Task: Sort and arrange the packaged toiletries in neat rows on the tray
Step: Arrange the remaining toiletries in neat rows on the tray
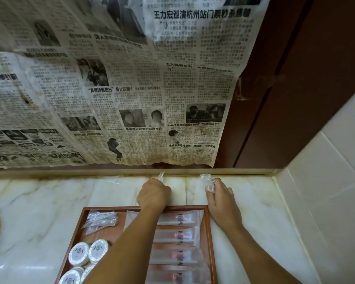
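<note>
A brown wooden tray [210, 232] lies on the marble counter near me. In it are a column of long frosted packets [178, 236] on the right, several round white soaps [88, 253] at the lower left and a bunch of small clear packets [101, 219] at the upper left. Beyond the tray's far edge, my left hand [154, 194] pinches a small clear packet [161, 176]. My right hand [221, 196] grips another clear packet [208, 183] by the counter's back edge.
Another clear packet [115, 179] lies on the marble counter [39, 212] at the back left. A newspaper [111, 89] hangs over the dark wall behind. White tiles [326, 181] form the right wall.
</note>
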Demonstrator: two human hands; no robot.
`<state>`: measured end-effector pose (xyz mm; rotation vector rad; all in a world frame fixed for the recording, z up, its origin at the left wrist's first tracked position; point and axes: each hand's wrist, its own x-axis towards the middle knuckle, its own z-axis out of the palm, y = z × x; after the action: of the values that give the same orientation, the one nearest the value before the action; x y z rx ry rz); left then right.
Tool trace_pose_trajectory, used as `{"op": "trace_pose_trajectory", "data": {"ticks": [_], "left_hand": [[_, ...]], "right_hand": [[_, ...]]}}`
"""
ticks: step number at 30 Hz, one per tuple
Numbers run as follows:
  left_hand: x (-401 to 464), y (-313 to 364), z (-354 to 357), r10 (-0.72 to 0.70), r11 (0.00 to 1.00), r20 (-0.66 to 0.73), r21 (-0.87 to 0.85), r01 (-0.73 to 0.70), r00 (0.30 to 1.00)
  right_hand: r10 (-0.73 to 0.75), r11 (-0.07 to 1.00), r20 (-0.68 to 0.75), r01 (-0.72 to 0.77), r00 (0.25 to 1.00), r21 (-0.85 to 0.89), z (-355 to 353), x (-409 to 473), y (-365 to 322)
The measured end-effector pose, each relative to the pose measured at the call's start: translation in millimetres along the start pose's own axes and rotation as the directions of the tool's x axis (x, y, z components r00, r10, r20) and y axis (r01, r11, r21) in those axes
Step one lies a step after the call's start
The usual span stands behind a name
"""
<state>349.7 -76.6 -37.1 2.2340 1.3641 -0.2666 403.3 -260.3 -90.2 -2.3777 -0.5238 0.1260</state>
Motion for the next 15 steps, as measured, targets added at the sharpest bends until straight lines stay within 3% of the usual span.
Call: {"op": "trace_pose_trajectory", "data": {"ticks": [4,10,15], "left_hand": [[-1,-7,-7,0.042,0.980,0.056,-0.196,-0.030,0.998],[-9,-42,-24,0.207,0.862,0.098,-0.488,-0.134,0.973],[-12,-83,-51,0.277,0.770,0.050,-0.610,-0.190,0.960]], "right_hand": [[0.015,1.000,0.022,-0.015,1.000,0.014,0,1,-2],[0.053,0.984,0.102,-0.069,0.993,0.161,-6,8,-9],[-0.034,0.999,0.270,0.027,0.962,0.028,7,19,-59]]}}
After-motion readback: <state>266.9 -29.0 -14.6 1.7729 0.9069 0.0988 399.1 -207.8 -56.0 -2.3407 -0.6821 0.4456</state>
